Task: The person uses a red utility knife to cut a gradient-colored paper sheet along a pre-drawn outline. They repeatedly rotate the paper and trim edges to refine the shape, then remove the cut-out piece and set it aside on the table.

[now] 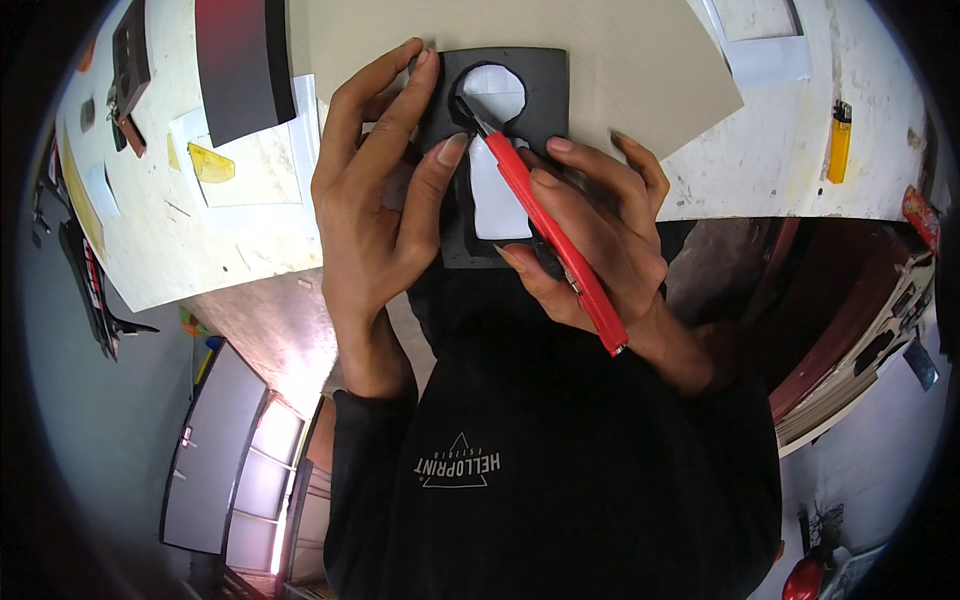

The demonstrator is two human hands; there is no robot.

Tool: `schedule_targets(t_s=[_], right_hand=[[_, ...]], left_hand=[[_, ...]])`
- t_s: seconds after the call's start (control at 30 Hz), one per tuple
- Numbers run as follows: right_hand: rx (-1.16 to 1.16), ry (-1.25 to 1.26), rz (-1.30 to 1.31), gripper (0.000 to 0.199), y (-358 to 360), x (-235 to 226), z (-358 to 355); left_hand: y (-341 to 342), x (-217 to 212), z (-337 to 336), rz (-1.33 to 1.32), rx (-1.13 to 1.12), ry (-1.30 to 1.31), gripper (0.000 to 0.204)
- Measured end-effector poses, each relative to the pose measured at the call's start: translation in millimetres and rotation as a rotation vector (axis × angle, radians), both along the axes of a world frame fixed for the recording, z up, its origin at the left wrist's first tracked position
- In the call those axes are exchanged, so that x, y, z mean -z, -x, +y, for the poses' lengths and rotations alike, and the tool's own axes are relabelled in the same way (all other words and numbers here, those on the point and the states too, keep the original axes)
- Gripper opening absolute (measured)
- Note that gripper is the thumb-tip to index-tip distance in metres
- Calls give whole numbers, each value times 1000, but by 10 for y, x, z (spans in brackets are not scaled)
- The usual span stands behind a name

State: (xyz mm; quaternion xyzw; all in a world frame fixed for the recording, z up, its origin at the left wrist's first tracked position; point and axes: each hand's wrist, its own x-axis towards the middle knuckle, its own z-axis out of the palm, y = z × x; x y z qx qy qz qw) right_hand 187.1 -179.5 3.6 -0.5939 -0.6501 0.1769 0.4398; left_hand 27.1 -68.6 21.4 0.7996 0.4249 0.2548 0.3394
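Observation:
My right hand [610, 225] grips a red utility knife [545, 210], which slants up and to the left across a black rectangular sheet [545, 85]. The blade's tip reaches the rough dark edge beside a white round area [495, 92] in the sheet. Below that lies a larger white shape [498, 195], partly behind the knife; whether these are cut openings or white pieces on top, I cannot tell. On the sheet's left side, my left hand [375, 185] has its fingertips at the upper edge and its thumb on the face, holding the sheet.
A large beige board [640, 60] lies under the far part of the black sheet on a white, stained table [260, 255]. A dark red-and-black panel [240, 70], a yellow translucent piece [211, 163] and white paper are at left. A yellow lighter [840, 145] lies at right.

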Motion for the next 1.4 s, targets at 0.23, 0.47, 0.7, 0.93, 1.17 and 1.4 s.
schedule_targets(t_s=[0.23, 0.47, 0.7, 0.93, 1.17, 1.4], right_hand=[[1, 4, 13, 51, 25, 38, -21], [-11, 15, -7, 51, 3, 34, -22], [-6, 6, -19, 51, -1, 27, -17], [-8, -2, -43, 53, 2, 45, -21], [-14, 17, -15, 55, -17, -12, -1], [-5, 10, -26, 57, -12, -36, 5]], left_hand=[[9, 53, -5, -24, 2, -14, 43], [20, 72, 5, -9, 13, -32, 42], [20, 68, -4, -25, 7, -30, 42], [39, 105, 6, -35, 19, -61, 42], [33, 85, 0, -18, 14, -54, 42], [25, 76, 2, -31, 9, -32, 42]])
